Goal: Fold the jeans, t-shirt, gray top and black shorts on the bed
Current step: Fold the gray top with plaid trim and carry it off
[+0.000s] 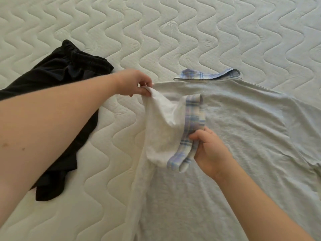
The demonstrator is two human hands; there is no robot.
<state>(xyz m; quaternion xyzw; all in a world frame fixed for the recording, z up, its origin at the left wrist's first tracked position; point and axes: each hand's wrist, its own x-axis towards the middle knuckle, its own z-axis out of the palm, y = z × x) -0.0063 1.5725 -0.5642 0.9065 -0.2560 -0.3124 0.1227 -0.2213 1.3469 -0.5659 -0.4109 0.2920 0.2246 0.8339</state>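
Note:
A light gray top [234,129] with a blue plaid collar lies spread on the mattress at the right. Its left sleeve, ending in a blue plaid cuff [189,136], is folded inward over the body. My left hand [137,83] pinches the fabric at the top's left shoulder. My right hand [206,148] grips the plaid cuff of that sleeve, lifted a little off the top. Black shorts [57,105] lie crumpled on the left, partly hidden under my left forearm. Jeans and t-shirt are out of view.
The white quilted mattress [173,32] with a wavy stitch pattern fills the view, bare beyond the collar and between the shorts and the top.

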